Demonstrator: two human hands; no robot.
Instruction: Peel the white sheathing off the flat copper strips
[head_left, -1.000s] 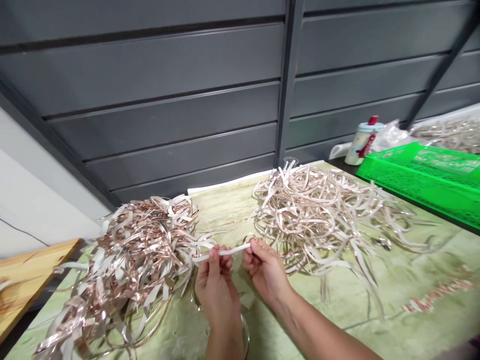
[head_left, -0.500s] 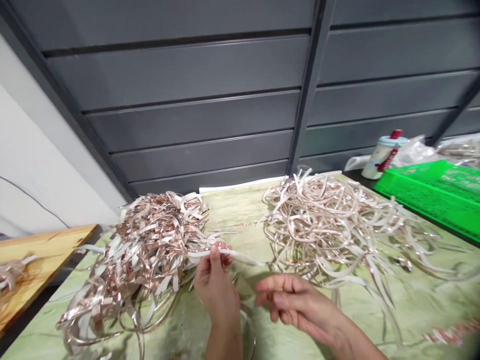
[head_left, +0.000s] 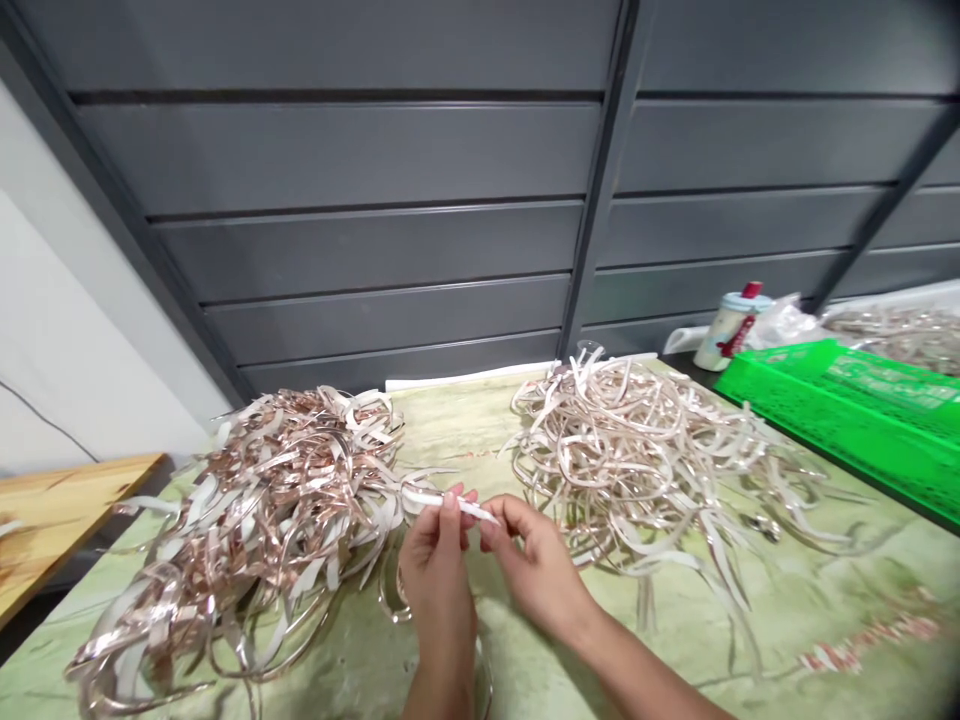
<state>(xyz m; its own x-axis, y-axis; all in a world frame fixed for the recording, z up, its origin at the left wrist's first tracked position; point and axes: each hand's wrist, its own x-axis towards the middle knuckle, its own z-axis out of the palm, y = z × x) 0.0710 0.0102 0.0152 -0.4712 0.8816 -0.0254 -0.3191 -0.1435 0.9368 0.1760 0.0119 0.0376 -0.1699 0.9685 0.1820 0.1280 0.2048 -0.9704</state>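
Observation:
My left hand (head_left: 441, 560) pinches a thin strip (head_left: 427, 497), white on one face with a rose-gold edge, between thumb and fingers. My right hand (head_left: 536, 565) has its thumb and forefinger closed on the right end of the same strip, close beside the left fingertips. The strip's other end runs left towards a tangled heap of shiny rose-gold and white strips (head_left: 300, 480). To the right of my hands lies a second heap of looped, paler strips (head_left: 622, 450).
Both heaps lie on a green marbled tabletop (head_left: 457, 430). At the right stands a bright green plastic basket (head_left: 847, 420), with a cup (head_left: 731, 330) and clear plastic bag (head_left: 784, 322) behind it. A wooden board (head_left: 67, 500) is at the left, a grey panelled wall (head_left: 375, 240) behind.
My right hand has moved left and up from open space and closed on the strip's end. My left hand keeps its pinch. The view has shifted slightly right.

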